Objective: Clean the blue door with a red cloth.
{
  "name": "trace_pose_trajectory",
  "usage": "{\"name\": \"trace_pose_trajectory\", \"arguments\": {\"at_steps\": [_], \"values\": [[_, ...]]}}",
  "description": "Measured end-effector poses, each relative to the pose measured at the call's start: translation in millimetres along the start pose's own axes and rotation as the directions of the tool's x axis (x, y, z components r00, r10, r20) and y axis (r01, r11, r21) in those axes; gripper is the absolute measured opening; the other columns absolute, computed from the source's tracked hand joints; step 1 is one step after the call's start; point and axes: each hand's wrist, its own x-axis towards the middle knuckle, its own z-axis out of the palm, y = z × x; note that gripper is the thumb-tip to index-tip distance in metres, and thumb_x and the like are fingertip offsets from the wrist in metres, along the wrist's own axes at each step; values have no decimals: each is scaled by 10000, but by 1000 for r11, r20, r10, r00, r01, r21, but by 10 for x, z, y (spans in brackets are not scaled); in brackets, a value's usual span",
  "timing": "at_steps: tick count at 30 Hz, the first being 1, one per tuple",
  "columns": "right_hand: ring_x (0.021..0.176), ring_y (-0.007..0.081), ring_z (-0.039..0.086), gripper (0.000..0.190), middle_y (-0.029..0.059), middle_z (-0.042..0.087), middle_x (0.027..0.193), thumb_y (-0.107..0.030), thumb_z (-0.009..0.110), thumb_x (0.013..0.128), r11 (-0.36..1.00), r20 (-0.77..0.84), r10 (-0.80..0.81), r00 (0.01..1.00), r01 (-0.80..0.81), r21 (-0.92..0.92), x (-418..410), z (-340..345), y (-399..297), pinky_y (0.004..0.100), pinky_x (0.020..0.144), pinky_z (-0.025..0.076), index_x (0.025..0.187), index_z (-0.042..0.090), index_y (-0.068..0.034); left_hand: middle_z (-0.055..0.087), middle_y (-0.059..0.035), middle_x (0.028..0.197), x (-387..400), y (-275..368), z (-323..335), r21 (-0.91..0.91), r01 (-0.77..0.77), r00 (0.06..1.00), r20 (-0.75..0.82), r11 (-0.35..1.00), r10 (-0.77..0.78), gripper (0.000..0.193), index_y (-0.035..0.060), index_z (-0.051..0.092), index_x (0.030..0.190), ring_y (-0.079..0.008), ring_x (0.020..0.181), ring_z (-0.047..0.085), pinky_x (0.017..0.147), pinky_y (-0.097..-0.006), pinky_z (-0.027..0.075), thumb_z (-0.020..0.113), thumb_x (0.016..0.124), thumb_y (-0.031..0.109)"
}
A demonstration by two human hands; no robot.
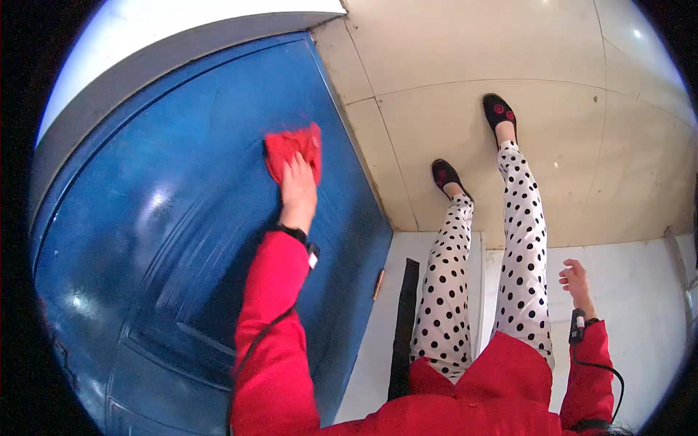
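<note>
My left hand [299, 188] presses a folded red cloth [292, 147] flat against a blue panelled door [218, 147]. The fingers lie over the cloth's lower part, and its upper edge spreads out beyond them. Raised moulding lines run across the door below and left of the cloth. My right hand [576, 282] hangs by my side at the right, its fingers loosely bent and nothing seen in it. Each wrist wears a dark band with a small device and a cable.
Beige floor tiles [436, 125] stretch under my dark shoes [498, 110]. The door's lower edge runs close above the floor. A copper-coloured hinge [378, 283] sits at its side edge. Behind my legs stands a white wall [627, 294], and a black strap [404, 321] hangs beside me.
</note>
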Motion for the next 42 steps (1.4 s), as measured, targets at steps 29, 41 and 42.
{"name": "trace_pose_trajectory", "arguments": {"at_steps": [29, 41, 42], "values": [[583, 123, 551, 276, 39, 587, 754, -111, 452, 792, 998, -13, 25, 1000, -24, 66, -75, 143, 483, 260, 487, 431, 1060, 519, -112, 388, -71, 1364, -1894, 2574, 1043, -479, -313, 828, 285, 820, 483, 422, 72, 462, 1267, -235, 1275, 313, 986, -374, 254, 365, 878, 203], [636, 116, 563, 267, 45, 602, 782, -87, 463, 796, 989, 113, 141, 984, -145, 26, -455, 520, 505, 254, 523, 437, 1054, 533, -93, 313, -77, 1409, -2256, 2245, 639, -364, -512, 682, 379, 778, 626, 438, 115, 412, 1313, -244, 1306, 256, 1036, -427, 195, 340, 907, 262], [629, 119, 558, 276, 50, 599, 784, -85, 453, 802, 991, 112, 126, 986, -131, 35, -455, 560, 462, 253, 527, 431, 1068, 524, -93, 305, -76, 1413, -2220, 2131, 541, -364, -548, 634, 406, 753, 658, 442, 120, 407, 1317, -247, 1309, 251, 1039, -428, 193, 342, 906, 269]]}}
